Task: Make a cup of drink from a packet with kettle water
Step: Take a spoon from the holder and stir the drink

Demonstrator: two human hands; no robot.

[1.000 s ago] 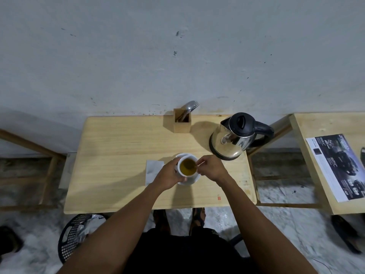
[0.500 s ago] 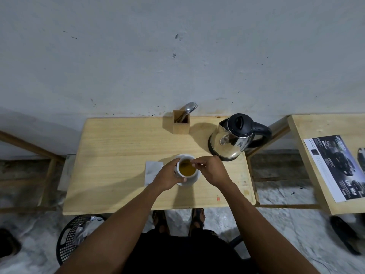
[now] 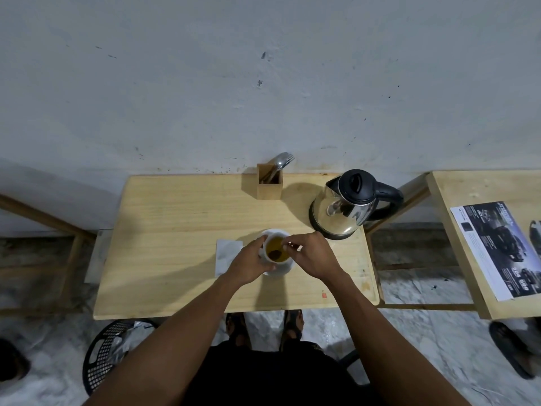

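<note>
Both hands met at the cup (image 3: 275,249): left hand (image 3: 248,263) wrapped round it, right hand (image 3: 311,254) pinching a spoon (image 3: 288,245); leaflet (image 3: 497,247) print unreadable.

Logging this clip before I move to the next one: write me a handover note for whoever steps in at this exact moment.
Left hand: grip around the white cup, steadying it on its saucer.
Right hand: fingertips pinch something thin and metallic over the cup, probably a spoon handle.
Kettle stands upright, back right of the wooden table; a white paper piece lies left of the cup.
Done: cup holds yellow-brown liquid with a dark patch.
Left: finish stirring, take the utensil out.
</note>
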